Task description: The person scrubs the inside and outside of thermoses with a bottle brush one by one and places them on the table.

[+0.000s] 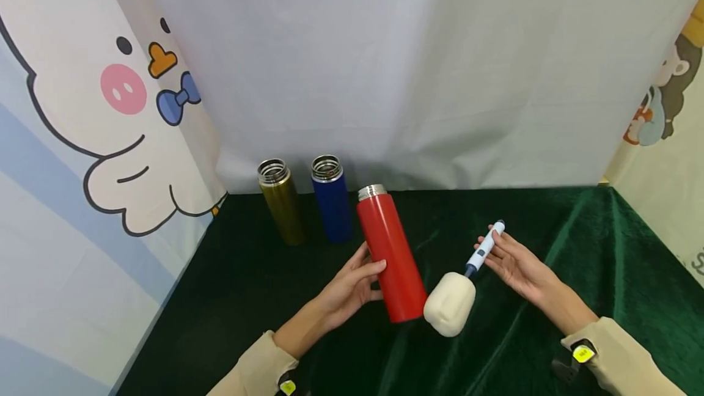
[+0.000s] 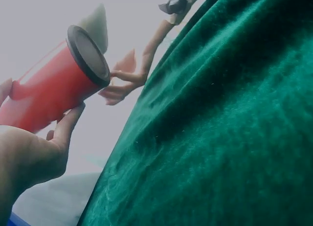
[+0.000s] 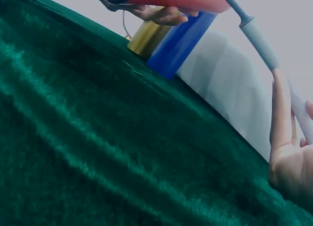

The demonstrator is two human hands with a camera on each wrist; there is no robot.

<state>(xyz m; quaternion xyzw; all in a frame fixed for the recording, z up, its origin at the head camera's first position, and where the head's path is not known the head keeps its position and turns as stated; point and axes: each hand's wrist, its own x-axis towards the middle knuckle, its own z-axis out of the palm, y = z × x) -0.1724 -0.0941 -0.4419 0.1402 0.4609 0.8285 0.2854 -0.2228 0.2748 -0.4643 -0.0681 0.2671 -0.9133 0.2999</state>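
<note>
My left hand (image 1: 352,289) grips a red bottle (image 1: 392,255) around its side and holds it tilted, its bare steel neck at the upper left. In the left wrist view the dark rim of the bottle's base (image 2: 88,55) shows. My right hand (image 1: 517,264) holds a bottle brush by its pale blue handle (image 1: 485,248), between thumb and fingers. The brush's white sponge head (image 1: 450,304) hangs low, right beside the lower end of the red bottle; whether they touch I cannot tell. In the right wrist view the handle (image 3: 259,42) slants down to the fingers.
Two lidless bottles stand upright at the back left, one gold (image 1: 283,212) and one blue (image 1: 332,206). Dark green velvet cloth (image 1: 550,347) covers the table, with some folds. Behind it hangs a pale curtain (image 1: 440,78), and printed cartoon cloth (image 1: 66,200) is at the left.
</note>
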